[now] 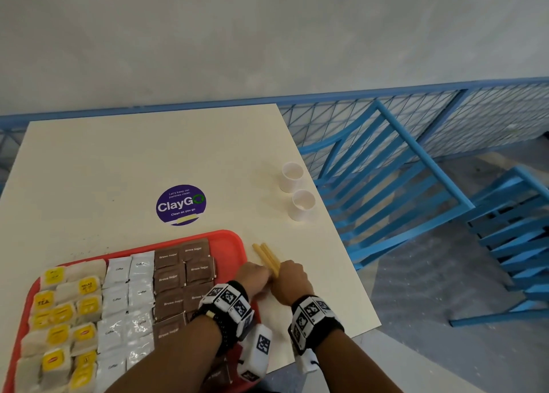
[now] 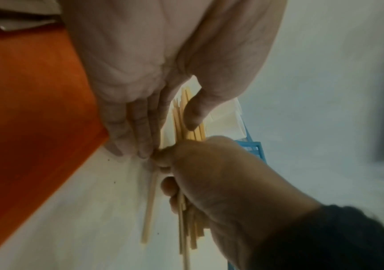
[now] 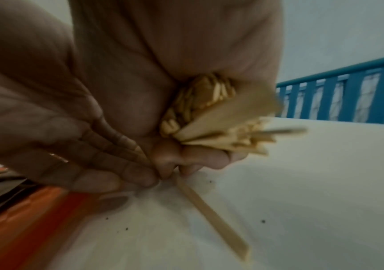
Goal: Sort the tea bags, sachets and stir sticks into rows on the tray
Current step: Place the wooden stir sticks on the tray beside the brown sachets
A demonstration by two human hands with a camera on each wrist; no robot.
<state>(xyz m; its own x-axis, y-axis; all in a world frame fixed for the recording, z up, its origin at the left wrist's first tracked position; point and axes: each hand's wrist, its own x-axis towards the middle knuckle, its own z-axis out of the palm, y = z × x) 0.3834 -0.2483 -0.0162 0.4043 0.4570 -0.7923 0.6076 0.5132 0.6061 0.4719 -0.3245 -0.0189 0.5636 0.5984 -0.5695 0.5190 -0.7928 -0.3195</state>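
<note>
Right hand (image 1: 292, 276) curled round stir sticks (image 1: 269, 257) by table's (image 1: 148, 155) right edge; left hand (image 1: 252, 275) fingers straight, pressed together, seemingly touching bundle.

Table sticker (image 1: 181, 204) reads "ClayGo"; brown sachets (image 1: 184, 270) read "Brown Sugar".

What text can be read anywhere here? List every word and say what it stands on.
"ClayGo", "Clean as you go", and "Let's keep our pantries clean": purple round sticker on the table.
"Brown Sugar": brown sachets on the red tray.
"TEA": one yellow tea bag tag.
"Coffee", faint: white sachets.
Other yellow tags: too blurred to read.
Wrist views: no text.
</note>
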